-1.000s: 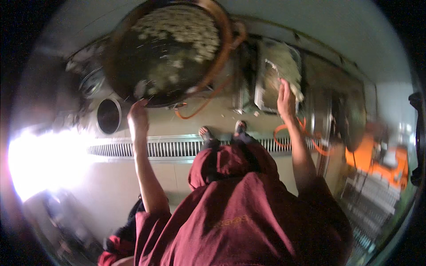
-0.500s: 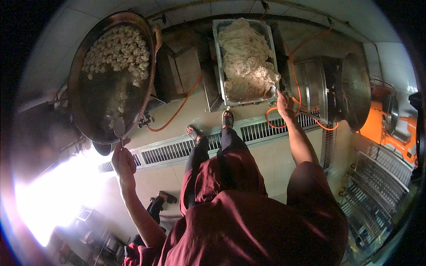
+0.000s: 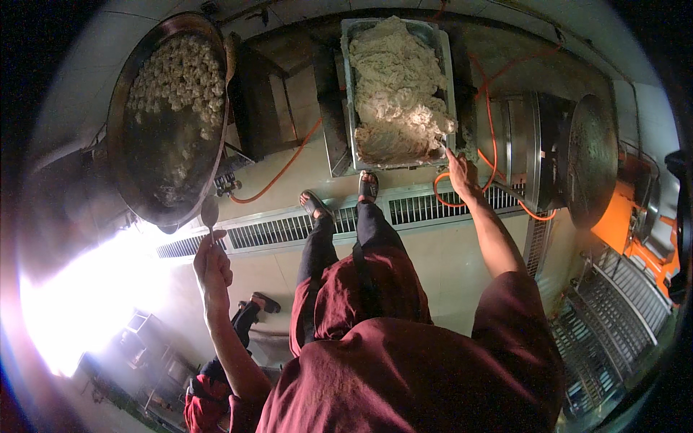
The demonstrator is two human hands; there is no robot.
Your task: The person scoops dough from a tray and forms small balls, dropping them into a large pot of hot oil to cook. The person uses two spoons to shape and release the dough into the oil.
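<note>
My left hand (image 3: 211, 268) is closed around the handle of a metal spoon (image 3: 209, 212), whose bowl points up just outside the near right rim of a large round pan (image 3: 123, 169). Dark liquid fills the pan, with many pale lumps (image 3: 180, 76) crowded toward its far side. Ahead of me a rectangular metal tray (image 3: 349, 108) holds a thick, pale, sticky batter (image 3: 397, 79). At the tray's near right corner my right hand (image 3: 462, 173) is closed on a small metal utensil, its tip at the batter's edge and mostly hidden.
Orange hoses (image 3: 278, 184) hang under the stands and curl by the tray. A floor drain grate (image 3: 274, 229) runs across near my feet. On the right stand another dark round pan (image 3: 593, 162) and a metal rack (image 3: 613, 325). Another person (image 3: 206, 400) is at lower left.
The spoon in my left hand has moved from over the pan's rim to just outside it. My right hand stays at the tray corner. The whole view has shifted slightly.
</note>
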